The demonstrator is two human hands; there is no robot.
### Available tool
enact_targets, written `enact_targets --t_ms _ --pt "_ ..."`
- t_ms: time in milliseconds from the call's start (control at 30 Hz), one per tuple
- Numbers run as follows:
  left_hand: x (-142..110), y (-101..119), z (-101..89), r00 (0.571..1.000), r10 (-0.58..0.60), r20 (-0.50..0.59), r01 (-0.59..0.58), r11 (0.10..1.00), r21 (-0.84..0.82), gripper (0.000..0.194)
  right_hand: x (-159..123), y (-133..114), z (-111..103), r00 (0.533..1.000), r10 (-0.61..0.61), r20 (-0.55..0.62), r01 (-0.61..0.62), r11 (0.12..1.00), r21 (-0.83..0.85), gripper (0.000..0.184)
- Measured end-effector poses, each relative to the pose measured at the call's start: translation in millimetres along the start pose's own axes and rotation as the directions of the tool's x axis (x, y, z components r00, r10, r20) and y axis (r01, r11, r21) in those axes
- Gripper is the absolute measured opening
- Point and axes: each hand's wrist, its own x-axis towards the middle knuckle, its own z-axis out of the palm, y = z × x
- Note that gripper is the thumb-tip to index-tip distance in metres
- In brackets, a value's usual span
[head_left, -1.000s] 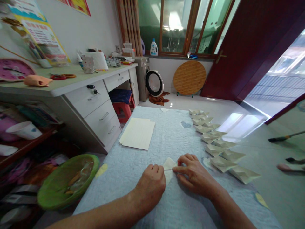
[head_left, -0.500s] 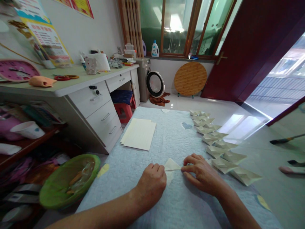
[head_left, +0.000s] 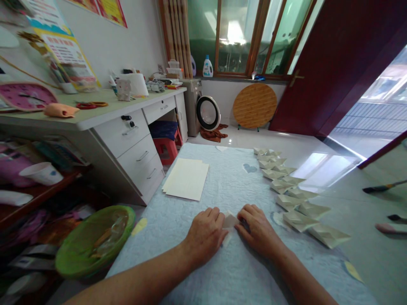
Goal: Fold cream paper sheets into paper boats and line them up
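A small piece of folded cream paper (head_left: 230, 220) is between my two hands, just above the light blue quilted cloth (head_left: 235, 178). My left hand (head_left: 206, 231) is closed on the paper's left side, with the thumb below it. My right hand (head_left: 256, 226) pinches its right edge between thumb and fingers. Parts of the paper are hidden behind the fingers. To the right, several folded paper boats (head_left: 300, 222) stand in two rows along the cloth's edge. A stack of cream paper sheets (head_left: 187, 178) lies farther off, to the left.
A green basket (head_left: 68, 254) stands on the left, below a white desk (head_left: 127, 148) with drawers. Behind the cloth are a red stool (head_left: 167, 148), a washing machine with its round door (head_left: 208, 112) open, and a round wooden tabletop (head_left: 255, 106) leaning on the wall.
My hands have come closer together around the folded paper, the right one moving left. Less of the paper shows now. The view has shifted slightly.
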Motion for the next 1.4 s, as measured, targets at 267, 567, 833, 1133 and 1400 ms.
enact_targets --t_ms 267,567,833,1133,1400 --pt "-0.6 -5.7 13.7 0.970 0.119 -0.210 -0.130 0.991 -0.040 0.056 2.4 0.6 3.1 0.992 0.070 -0.101 -0.038 0.956 0.290 0.015" --pt "2.1 -8.2 13.9 0.960 0.109 -0.256 -0.165 0.964 -0.207 0.033 2.7 -7.6 -0.7 0.971 0.230 0.062 -0.206 0.680 0.704 0.020" --pt "10.2 -8.8 1.2 0.994 -0.102 -0.045 0.030 0.629 -0.777 0.031 1.7 -7.3 6.5 0.986 0.155 0.058 -0.131 0.514 0.848 0.033" --pt "10.7 -5.1 5.6 0.994 -0.105 -0.004 0.046 0.463 -0.885 0.026 3.3 -12.1 10.1 0.978 0.208 0.001 -0.131 0.610 0.782 0.030" --pt "12.8 -5.0 5.5 0.994 -0.107 0.037 0.075 0.372 -0.925 0.029 3.6 -13.2 7.8 0.978 0.207 -0.035 -0.108 0.637 0.763 0.025"
